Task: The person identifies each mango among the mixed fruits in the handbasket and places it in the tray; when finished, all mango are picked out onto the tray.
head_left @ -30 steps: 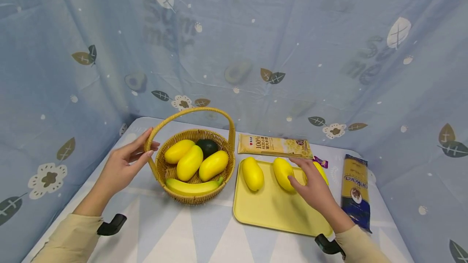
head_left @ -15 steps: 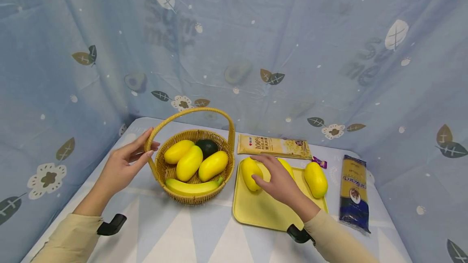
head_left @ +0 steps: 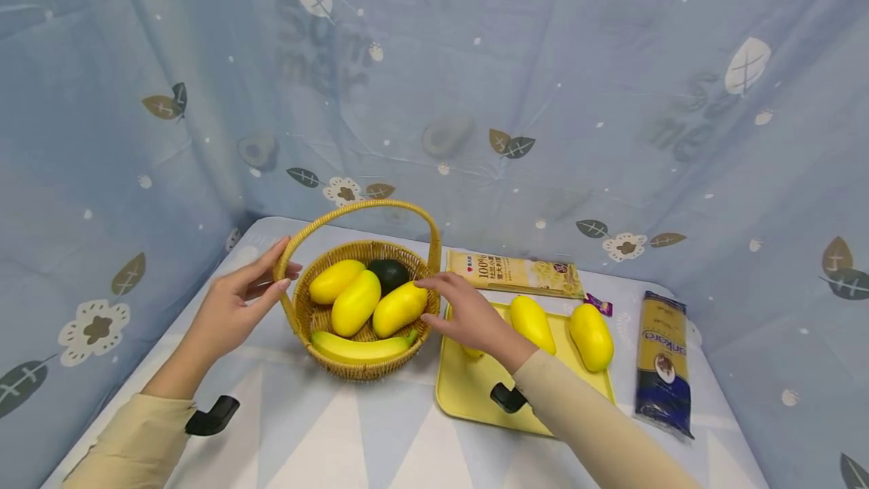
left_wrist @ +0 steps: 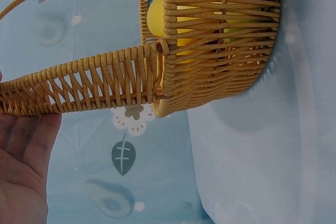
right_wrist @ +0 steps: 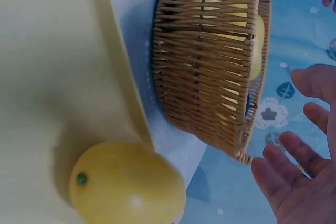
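Basket (head_left: 366, 373) stands upright on the worktop (head_left: 305, 440), between your two hands and left of the tray (head_left: 467, 395). Your left grip (head_left: 234, 308) is clamped on the handle (head_left: 370, 204) at its left side, above the rim, thumb and fingers on either side of the weave. Inside, all to the right of that grip: three mangoes (head_left: 356, 303), an avocado (head_left: 389, 275) at the back, a banana (head_left: 364, 348) along the front.

Your right grip (head_left: 471, 315) is apart, fingers spread, nothing held. It's at the basket's right rim, fingertips just beside the rightmost mango inside; can't tell if they touch it.

Tray carries three more mangoes: one mostly hidden under your right grip, two in plain sight further right. Pasta pack (head_left: 516, 275) lies behind the tray, small purple wrapper (head_left: 599, 305) near its far right corner, blue-and-gold pack (head_left: 663, 364) off to its right. You've got beige sleeves (head_left: 132, 440) and a black mount (head_left: 213, 416) at each wrist. Blue patterned curtain (head_left: 434, 59) behind everything.
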### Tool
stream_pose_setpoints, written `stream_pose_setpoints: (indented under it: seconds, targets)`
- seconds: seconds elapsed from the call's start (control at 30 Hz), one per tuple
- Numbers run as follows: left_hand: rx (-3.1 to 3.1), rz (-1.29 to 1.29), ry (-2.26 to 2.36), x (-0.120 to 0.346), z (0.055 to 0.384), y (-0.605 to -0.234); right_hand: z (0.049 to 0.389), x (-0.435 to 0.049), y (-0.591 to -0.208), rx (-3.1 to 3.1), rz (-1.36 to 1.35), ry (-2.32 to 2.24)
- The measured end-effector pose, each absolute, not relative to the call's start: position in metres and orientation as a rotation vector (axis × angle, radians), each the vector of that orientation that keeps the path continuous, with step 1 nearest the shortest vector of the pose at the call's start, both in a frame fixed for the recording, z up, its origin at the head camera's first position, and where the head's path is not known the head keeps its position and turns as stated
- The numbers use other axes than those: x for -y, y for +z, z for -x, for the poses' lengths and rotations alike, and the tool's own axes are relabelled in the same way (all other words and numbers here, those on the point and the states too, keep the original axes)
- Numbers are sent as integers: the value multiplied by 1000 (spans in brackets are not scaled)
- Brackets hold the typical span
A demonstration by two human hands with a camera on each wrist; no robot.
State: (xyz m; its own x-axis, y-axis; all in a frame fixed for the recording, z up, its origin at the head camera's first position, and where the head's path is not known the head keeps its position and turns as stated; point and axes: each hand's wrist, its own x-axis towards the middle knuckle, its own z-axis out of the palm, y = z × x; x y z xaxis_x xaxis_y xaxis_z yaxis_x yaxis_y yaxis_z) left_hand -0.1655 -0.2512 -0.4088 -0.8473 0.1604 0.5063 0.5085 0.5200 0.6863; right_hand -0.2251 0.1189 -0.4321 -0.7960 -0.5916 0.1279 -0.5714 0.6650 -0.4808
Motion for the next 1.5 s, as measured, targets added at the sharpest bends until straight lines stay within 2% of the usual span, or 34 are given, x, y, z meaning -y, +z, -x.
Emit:
stream_pose_setpoints:
  seconds: [0.37, 0.77, 1.5]
  targets:
    - [2390, 546, -1255, 251, 166, -409, 243, -82, -445, -2752, 1071, -554]
    - [2397, 543, -1250, 251, 166, -409, 256, -67, -454, -2759, 1115, -253]
    - [2388, 543, -1241, 251, 165, -409, 258, -69, -452, -2675, 1131, -351]
